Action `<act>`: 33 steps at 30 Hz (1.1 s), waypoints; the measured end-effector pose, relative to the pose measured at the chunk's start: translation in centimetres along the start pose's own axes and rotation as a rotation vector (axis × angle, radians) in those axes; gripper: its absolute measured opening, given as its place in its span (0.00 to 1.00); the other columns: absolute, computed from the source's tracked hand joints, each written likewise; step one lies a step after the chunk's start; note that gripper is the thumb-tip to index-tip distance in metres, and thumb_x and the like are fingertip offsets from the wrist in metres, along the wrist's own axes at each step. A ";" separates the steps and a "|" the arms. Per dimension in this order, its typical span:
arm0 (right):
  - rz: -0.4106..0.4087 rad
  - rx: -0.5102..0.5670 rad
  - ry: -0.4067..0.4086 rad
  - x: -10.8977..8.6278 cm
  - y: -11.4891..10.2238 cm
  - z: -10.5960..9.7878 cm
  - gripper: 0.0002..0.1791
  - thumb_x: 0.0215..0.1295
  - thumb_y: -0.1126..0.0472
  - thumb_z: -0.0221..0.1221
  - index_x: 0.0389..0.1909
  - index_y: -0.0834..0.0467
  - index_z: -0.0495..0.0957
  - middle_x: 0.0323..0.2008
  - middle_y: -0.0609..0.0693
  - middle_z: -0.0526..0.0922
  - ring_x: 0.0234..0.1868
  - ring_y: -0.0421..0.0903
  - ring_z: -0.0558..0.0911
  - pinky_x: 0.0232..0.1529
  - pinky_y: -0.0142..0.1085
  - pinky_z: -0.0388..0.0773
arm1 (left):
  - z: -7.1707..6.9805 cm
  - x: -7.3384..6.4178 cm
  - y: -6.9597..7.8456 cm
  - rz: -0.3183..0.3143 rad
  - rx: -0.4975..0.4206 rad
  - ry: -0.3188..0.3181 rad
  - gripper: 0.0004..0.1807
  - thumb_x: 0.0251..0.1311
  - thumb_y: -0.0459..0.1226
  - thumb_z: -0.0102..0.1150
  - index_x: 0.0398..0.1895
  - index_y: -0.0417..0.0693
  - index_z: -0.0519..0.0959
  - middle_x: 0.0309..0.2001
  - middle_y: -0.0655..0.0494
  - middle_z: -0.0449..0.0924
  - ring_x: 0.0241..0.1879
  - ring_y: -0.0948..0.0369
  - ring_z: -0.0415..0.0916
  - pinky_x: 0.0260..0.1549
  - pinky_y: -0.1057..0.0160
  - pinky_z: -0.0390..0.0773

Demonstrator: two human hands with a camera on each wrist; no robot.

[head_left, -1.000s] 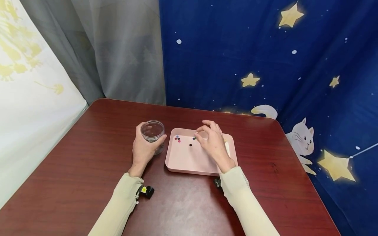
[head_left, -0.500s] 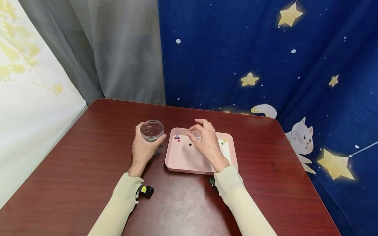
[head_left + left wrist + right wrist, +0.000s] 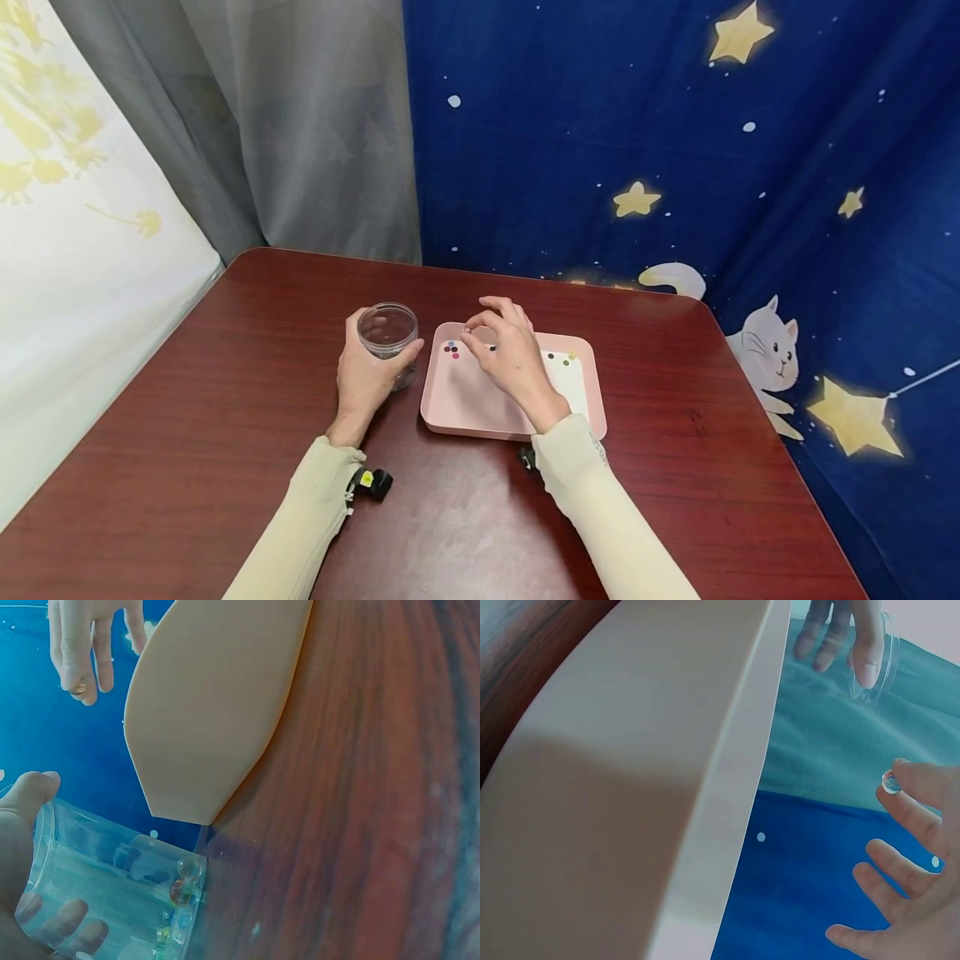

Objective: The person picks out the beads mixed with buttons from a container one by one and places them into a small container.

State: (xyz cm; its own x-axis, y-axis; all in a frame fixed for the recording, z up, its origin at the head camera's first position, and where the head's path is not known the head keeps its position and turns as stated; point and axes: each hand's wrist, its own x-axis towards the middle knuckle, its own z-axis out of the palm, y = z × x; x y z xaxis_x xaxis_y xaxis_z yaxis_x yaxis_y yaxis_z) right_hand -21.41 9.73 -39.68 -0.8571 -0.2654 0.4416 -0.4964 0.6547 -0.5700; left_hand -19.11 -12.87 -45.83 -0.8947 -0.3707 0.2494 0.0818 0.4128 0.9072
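My left hand [image 3: 365,371] grips a clear plastic jar [image 3: 387,329] upright on the table, left of a pink tray [image 3: 465,408]. In the left wrist view several small glass marbles [image 3: 180,892] lie at the bottom of the jar. Over the tray, my right hand [image 3: 512,358] pinches a clear marble [image 3: 890,782] between thumb and index finger, the other fingers spread. Coloured flecks show inside that marble in the right wrist view. Small round coloured pieces [image 3: 452,349] sit in the tray's far left corner, and a green one [image 3: 566,362] toward its right side.
The dark red wooden table [image 3: 262,400] ends at a rounded far edge. Behind it hang a grey curtain [image 3: 330,125] and a blue star-printed curtain [image 3: 540,142]. A white patch [image 3: 566,383] shows along the tray's right part.
My right hand has moved left across the tray, toward the jar, with the marble between its fingertips. The left hand and jar have stayed in place.
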 end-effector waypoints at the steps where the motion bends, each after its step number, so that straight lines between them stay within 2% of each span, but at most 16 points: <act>1: 0.000 0.005 0.002 0.0 -0.1 0.1 0.05 0.67 0.55 0.70 0.39 0.51 0.87 0.66 0.52 0.79 0.68 0.53 0.74 0.74 0.52 0.65 | 0.0 0.0 0.0 0.000 0.001 0.000 0.54 0.45 0.60 0.81 0.75 0.64 0.62 0.64 0.56 0.79 0.63 0.54 0.78 0.63 0.46 0.74; 16: 0.011 0.027 -0.014 0.1 -1.1 1.0 0.06 0.67 0.54 0.70 0.41 0.51 0.88 0.66 0.51 0.79 0.69 0.52 0.74 0.70 0.52 0.70 | 0.2 0.2 0.0 0.006 0.008 -0.005 0.54 0.45 0.59 0.82 0.75 0.62 0.63 0.63 0.56 0.80 0.63 0.54 0.79 0.62 0.46 0.74; 33: -0.043 0.030 -0.043 0.3 -2.6 2.5 0.05 0.70 0.54 0.68 0.42 0.50 0.87 0.67 0.52 0.77 0.70 0.52 0.73 0.72 0.49 0.70 | -0.1 0.1 0.0 0.002 -0.012 -0.004 0.53 0.45 0.58 0.82 0.74 0.64 0.63 0.64 0.56 0.79 0.62 0.54 0.79 0.61 0.46 0.75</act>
State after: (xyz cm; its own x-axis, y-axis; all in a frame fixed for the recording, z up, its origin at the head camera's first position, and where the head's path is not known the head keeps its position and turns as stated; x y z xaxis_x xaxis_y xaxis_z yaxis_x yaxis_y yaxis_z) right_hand -20.68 6.21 -39.79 -0.8395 -0.3235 0.4366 -0.5365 0.6204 -0.5721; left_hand -19.22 -12.97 -45.79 -0.8965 -0.3661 0.2496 0.0887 0.4036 0.9106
